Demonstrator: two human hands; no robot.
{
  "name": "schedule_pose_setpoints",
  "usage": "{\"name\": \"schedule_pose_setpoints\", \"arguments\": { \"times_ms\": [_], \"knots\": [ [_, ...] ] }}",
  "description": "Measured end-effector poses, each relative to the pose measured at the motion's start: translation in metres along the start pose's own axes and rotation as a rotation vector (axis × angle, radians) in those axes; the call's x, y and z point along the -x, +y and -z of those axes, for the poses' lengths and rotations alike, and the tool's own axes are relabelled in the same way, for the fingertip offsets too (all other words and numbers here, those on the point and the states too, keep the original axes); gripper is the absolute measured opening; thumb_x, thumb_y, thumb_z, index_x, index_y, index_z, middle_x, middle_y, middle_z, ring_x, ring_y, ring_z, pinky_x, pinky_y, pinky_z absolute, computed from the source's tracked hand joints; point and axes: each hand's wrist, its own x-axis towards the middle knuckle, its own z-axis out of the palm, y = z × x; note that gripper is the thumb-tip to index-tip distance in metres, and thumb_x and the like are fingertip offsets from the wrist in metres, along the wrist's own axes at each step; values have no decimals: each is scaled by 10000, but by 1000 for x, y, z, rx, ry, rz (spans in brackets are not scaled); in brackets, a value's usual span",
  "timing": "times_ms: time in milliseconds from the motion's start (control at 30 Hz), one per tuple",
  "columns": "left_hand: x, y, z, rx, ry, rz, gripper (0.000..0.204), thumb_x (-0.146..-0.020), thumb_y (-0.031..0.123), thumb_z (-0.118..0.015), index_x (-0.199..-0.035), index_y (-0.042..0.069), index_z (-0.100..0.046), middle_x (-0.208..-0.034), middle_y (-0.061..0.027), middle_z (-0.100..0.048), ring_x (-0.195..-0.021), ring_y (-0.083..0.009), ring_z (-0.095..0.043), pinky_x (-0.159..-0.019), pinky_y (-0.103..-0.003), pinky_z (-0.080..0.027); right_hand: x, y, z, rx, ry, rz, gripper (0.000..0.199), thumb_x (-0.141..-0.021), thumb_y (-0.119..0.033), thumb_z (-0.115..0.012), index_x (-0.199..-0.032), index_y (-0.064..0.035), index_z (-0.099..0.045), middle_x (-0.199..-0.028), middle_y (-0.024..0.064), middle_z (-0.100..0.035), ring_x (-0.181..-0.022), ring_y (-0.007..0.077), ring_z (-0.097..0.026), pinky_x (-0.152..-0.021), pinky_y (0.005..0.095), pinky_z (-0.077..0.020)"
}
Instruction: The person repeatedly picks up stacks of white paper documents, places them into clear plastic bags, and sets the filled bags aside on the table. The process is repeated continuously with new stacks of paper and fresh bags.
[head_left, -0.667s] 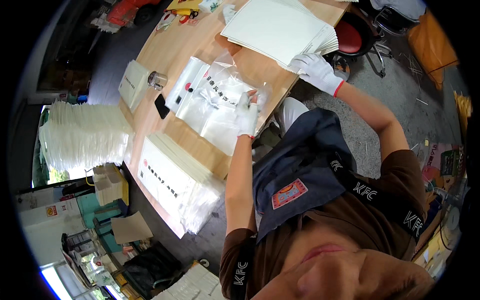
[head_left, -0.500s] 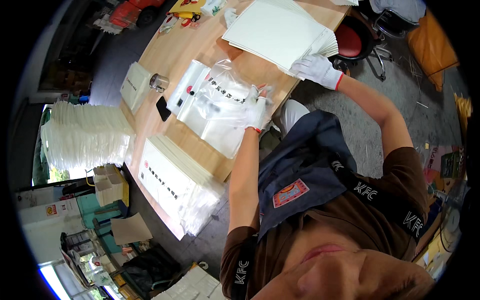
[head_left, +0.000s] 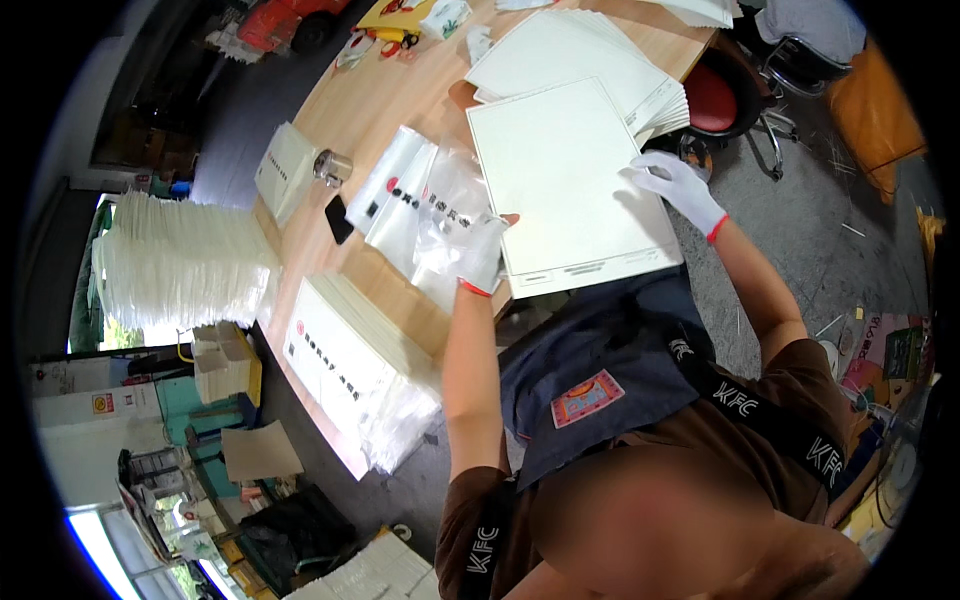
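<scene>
A large white sheet (head_left: 575, 190) with a thin printed border is held up over the table's near edge. My right hand (head_left: 682, 192), in a white glove with a red cuff, pinches its right edge. My left hand (head_left: 483, 257), gloved likewise with a bare thumb showing, is closed on a clear plastic bag (head_left: 447, 205) beside the sheet's left edge. Its other fingers are partly hidden. The bag lies over white printed packets (head_left: 398, 190). Behind the held sheet, a fanned pile of similar white sheets (head_left: 570, 55) rests on the table.
A stack of bagged printed packets (head_left: 345, 375) stands at the table's near left. Farther left are a phone (head_left: 339, 219), a glass jar (head_left: 332, 168), a smaller packet pile (head_left: 283, 175) and a tall stack (head_left: 185, 260). A red-seated chair (head_left: 712, 100) stands right of the table.
My right hand has drawn one sheet off the pile, toward me and over to the bag. My left hand has shifted slightly left.
</scene>
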Motion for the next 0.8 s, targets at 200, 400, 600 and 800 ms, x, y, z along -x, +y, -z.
{"name": "schedule_pose_setpoints", "arguments": {
  "times_ms": [200, 400, 600, 800],
  "knots": [
    [24, -32, -58, -1093, 121, -449, 840, -814, 292, -653, -1438, -47, -205, -1309, -293, -455, -1189, -342, -503, -1010, -393, -407, 8, -13, -100, -262, -4, -51, 568, -819, -332, -680, -1250, 8, -537, -1228, 138, -581, -1165, 222, -530, -996, 294, -390],
    [19, -29, -39, -1086, -24, -607, 824, -786, 252, -655, -1442, -23, -238, -1457, -243, -308, -1346, -404, -294, -1106, -414, -276, 13, -37, -93, 311, 185, 19, 463, -863, -446, -604, -1051, -25, -648, -867, 155, -674, -788, 240, -653, -718, 334, -488],
    [76, 60, 49, 236, 232, -338, 532, -951, 348, -486, -1405, 87, -394, -1398, -124, -466, -496, -25, -353, -449, -199, -389, 32, -144, -65, 894, -242, 429, 320, -846, -338, -595, -904, -25, -623, -922, 204, -622, -757, 349, -627, -634, 405, -494],
    [134, 57, 23, -599, -1, -658, 496, -905, 151, -525, -1385, 85, -422, -1228, -131, -566, -630, -138, -567, -615, -305, -492, 4, -141, -104, 1222, -586, 535, 343, -844, -378, -564, -909, -46, -619, -931, 191, -627, -777, 340, -634, -654, 433, -510]
  ]
}}
